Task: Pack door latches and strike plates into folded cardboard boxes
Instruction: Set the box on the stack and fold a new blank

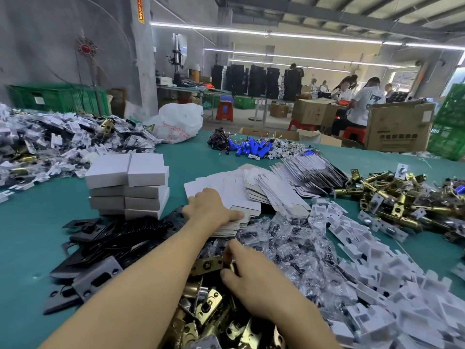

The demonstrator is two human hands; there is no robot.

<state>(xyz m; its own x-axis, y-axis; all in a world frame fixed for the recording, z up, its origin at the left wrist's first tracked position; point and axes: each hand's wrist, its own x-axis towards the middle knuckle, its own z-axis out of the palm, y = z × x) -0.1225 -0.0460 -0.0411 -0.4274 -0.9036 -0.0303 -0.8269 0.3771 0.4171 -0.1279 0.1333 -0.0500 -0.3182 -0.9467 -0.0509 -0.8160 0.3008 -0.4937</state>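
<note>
Had the brass door latches [214, 318] heaped closest to the body, under both forearms, presumably to spare any stretch. Pinched one latch [207, 265] on top of that heap with the right hand [251, 270], thumb and fingertips closed on its near end, its body pointing left, apparently to lift it clear for packing. Reached forward with the left hand [208, 207] onto the flat cardboard blanks [226, 187], knuckles up, fingers bent down onto the top sheet, thumb laid along the edge of the pile. Could not tell whether pinching a single blank or only pressing on the stack. Judged the step as fetching both at once: latch in one hand, carton for folding in the other.

Had the black strike plates [120, 238] fanned just left of the left forearm, touching the latch heap, and the clear screw bags [284, 238] just right of the blanks, all within easy reach. Had the finished white boxes [128, 182] stacked beyond the strike plates, two columns side by side, out of the working path. Had white plastic inserts [377, 260] spilling down the right side, with a second heap of latches [392, 195] farther right and more blanks [309, 172] fanned behind. Had everything lying on the green table [37, 235].

Saw many blanks and loose parts against few closed boxes, so reckoned the packing far from finished.
</note>
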